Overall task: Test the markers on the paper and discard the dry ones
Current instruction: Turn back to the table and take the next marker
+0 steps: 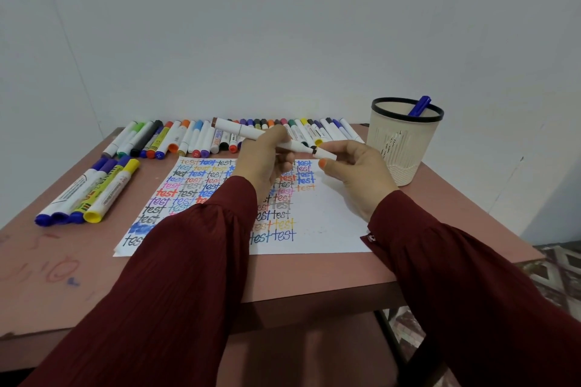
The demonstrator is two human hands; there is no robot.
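Observation:
My left hand [267,155] grips a white marker [248,132] with a brown end, held slantwise above the paper. My right hand [355,173] pinches the white cap [325,154] at the marker's lower end. The cap sits right against the barrel's tip; I cannot tell if it is on or off. Under both hands lies a white paper [327,220] covered with the word "test" in many colours; my left sleeve hides part of it. A long row of markers [188,138] lies along the table's back edge.
A beige bin with a black rim [405,138] stands at the right rear and holds a blue marker [419,105]. Several thick markers [91,195], blue and yellow, lie at the left. The pink table's front edge [283,292] is close to me.

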